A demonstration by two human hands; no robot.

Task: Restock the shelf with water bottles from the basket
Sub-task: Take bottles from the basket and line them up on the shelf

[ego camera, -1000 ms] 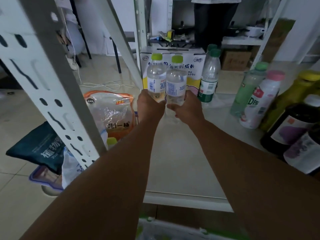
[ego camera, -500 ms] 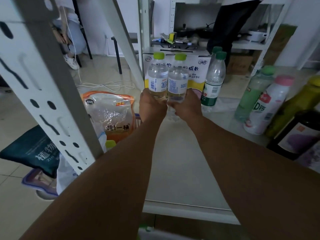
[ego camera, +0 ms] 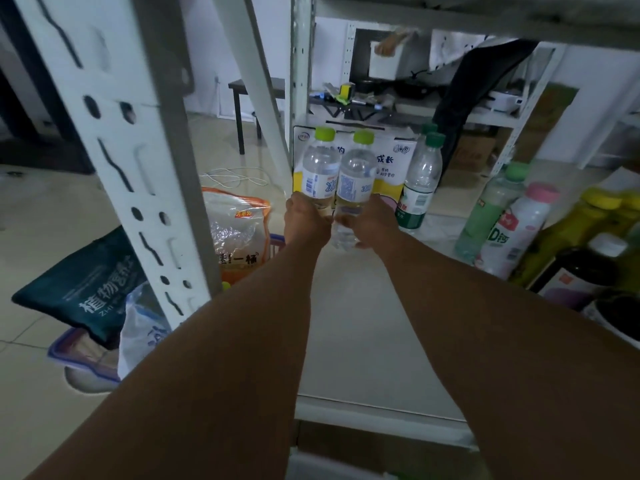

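L hand (ego camera: 306, 221) and R hand (ego camera: 369, 223) each grip a water bottle (ego camera: 320, 171) low on body; prob. full, thin-walled, so hold firm w/o squeezing.

Two light-green-capped water bottles (ego camera: 320, 168) (ego camera: 356, 174), two dark-green-capped bottles (ego camera: 420, 178) (ego camera: 428, 129), one green-tinted bottle (ego camera: 491, 209), one pink-capped white bottle (ego camera: 516, 230), one milk carton box (ego camera: 391, 161), two hands (ego camera: 306, 220) (ego camera: 370, 223) were present.
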